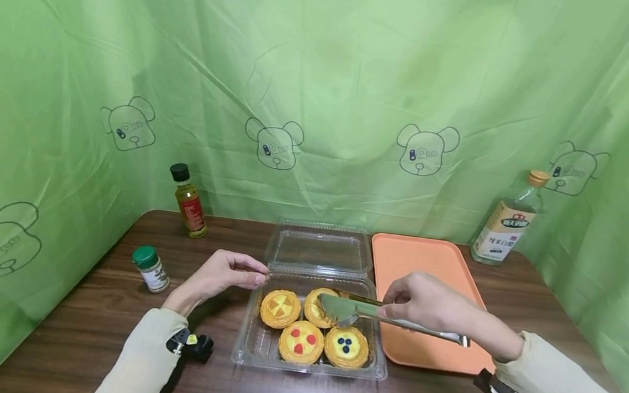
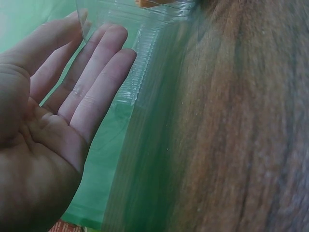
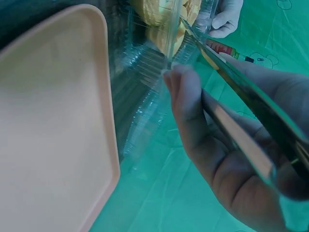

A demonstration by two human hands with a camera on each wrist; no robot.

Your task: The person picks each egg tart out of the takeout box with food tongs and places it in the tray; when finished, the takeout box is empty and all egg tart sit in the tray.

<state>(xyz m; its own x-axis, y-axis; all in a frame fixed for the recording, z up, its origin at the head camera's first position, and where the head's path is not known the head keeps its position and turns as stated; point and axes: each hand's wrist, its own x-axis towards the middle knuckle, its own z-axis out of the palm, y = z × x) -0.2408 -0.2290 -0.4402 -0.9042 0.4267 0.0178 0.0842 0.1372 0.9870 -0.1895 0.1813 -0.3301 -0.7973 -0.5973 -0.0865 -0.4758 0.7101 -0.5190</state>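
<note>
Clear plastic box [image 1: 261, 345] lies opened, its lid [image 1: 321, 251] folded out behind, and the left hand [image 1: 223, 274] pinches its left rim near the back corner between thumb and forefinger, other fingers loosely extended. Right hand [image 1: 430, 301], fingers curled firmly round metal tongs [image 1: 345, 310], reaches in over the box's right side, tong ends at the back-right tart [image 1: 313, 307]; cannot tell whether they clasp it. Also inside the box: cross-patterned tart [image 1: 280, 309] back left, red-dotted tart [image 1: 301, 342] front middle, blue-dotted tart [image 1: 346, 347] front right; orange tray [image 1: 426, 262] just right of the box.
</note>
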